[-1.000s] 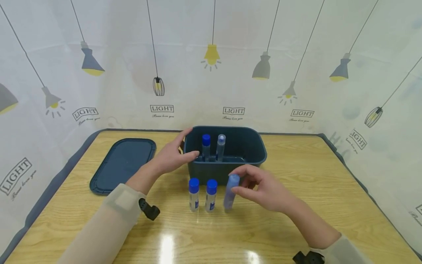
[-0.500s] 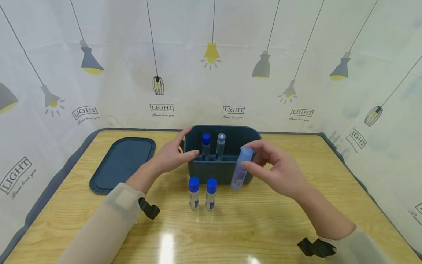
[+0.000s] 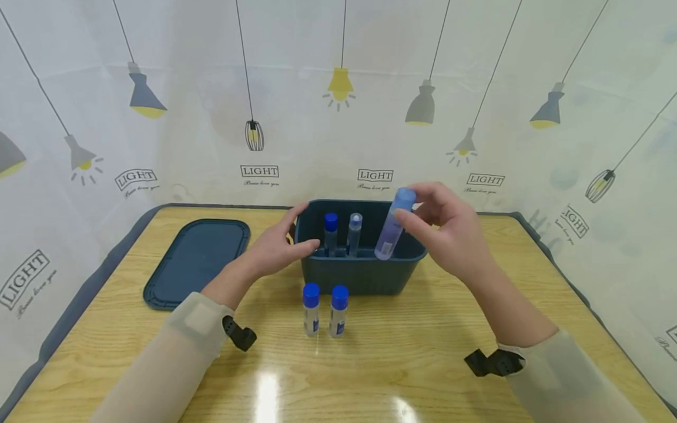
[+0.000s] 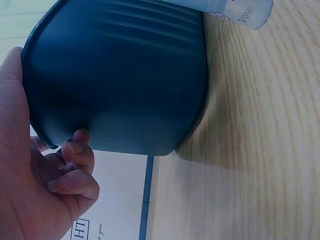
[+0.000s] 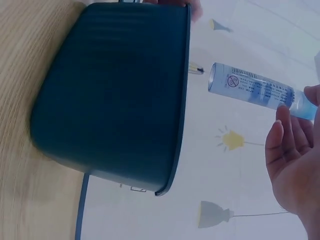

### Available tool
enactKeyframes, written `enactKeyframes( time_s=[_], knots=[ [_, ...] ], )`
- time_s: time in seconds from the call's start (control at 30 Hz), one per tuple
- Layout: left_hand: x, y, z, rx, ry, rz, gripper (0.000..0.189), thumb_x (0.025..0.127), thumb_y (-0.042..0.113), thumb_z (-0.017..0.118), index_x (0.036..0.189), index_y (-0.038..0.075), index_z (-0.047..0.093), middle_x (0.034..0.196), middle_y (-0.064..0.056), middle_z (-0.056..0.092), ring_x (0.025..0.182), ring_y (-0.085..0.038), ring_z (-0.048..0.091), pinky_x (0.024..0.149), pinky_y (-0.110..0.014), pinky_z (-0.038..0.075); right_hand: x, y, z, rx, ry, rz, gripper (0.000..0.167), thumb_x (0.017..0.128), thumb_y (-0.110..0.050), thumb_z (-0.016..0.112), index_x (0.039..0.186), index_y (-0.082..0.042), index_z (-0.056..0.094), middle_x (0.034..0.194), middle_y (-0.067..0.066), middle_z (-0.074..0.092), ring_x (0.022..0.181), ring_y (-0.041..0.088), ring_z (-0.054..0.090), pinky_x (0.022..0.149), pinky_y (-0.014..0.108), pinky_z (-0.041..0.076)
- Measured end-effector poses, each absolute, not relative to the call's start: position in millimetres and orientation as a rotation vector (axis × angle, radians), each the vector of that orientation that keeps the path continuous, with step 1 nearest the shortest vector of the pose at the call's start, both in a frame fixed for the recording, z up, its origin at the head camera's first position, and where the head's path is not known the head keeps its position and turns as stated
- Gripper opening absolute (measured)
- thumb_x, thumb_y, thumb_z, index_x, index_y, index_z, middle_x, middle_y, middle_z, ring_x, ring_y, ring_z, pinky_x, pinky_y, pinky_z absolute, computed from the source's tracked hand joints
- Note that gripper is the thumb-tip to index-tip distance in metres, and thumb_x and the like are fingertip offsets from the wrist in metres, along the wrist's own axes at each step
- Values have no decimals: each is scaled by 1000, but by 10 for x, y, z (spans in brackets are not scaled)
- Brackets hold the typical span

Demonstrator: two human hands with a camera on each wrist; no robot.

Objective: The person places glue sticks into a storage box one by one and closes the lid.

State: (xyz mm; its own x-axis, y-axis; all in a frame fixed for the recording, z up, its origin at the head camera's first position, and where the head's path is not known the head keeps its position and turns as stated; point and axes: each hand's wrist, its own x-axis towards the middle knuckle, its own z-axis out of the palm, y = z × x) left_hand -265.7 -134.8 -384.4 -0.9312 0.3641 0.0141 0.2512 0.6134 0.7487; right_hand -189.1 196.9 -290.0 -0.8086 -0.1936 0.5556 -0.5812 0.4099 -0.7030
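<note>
Translucent tube [image 3: 390, 234]: at 2 o'clock from the bin's middle, tilted, base above the rim and apart from it.
Right hand [image 3: 456, 235]: at 3 o'clock, thumb and fingers pinching the tube's pale-blue cap end.
Standing tubes [image 3: 311, 311]: two, blue-capped, upright at 7 o'clock, in front of the bin.
Left hand [image 3: 272, 251]: at 9 o'clock, thumb over the rim, other fingers curled outside, holding and partly covering that end.
Bin [image 3: 354, 277]: dark teal, open upward; a blue-capped tube [image 3: 330, 235] and a clear-topped tube [image 3: 354, 236] stand inside toward 10 o'clock.
Lid [image 3: 195, 261]: flat, farther out at 9 o'clock, beyond the left forearm.
Table [image 3: 404, 352]: light wood grain, glare near 6 o'clock.
Wall sheet [image 3: 296, 88]: pale, printed with hanging lamps, spanning 10 to 2 o'clock.
</note>
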Motion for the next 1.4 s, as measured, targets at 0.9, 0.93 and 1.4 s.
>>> enactKeyframes(
  time_s=[0.9,0.93,1.4],
  knots=[
    [-2663,-1340,-3850,534,2697,1226,96,100,58,69,177,40,14,135,-16,61,105,-32,61,84,-44,53,-2836,2033,-3431,430,-2768,1112,42,105,-33,75,136,-7,67,129,17,72,121,35,64,109,56,50],
    [-2664,-1340,-3853,535,2696,1228,96,100,58,69,177,40,14,135,-16,61,106,-32,61,85,-44,53,-2853,2039,-3439,426,-2783,1085,42,105,-33,75,136,-7,67,131,17,72,126,36,62,113,59,47],
    [-2662,-1347,-3856,530,2689,1222,96,101,58,68,177,40,13,136,-17,61,106,-33,62,86,-45,54,-2951,2038,-3518,461,-2911,844,41,104,-39,75,136,-12,71,134,12,78,142,41,60,125,75,18]
  ],
)
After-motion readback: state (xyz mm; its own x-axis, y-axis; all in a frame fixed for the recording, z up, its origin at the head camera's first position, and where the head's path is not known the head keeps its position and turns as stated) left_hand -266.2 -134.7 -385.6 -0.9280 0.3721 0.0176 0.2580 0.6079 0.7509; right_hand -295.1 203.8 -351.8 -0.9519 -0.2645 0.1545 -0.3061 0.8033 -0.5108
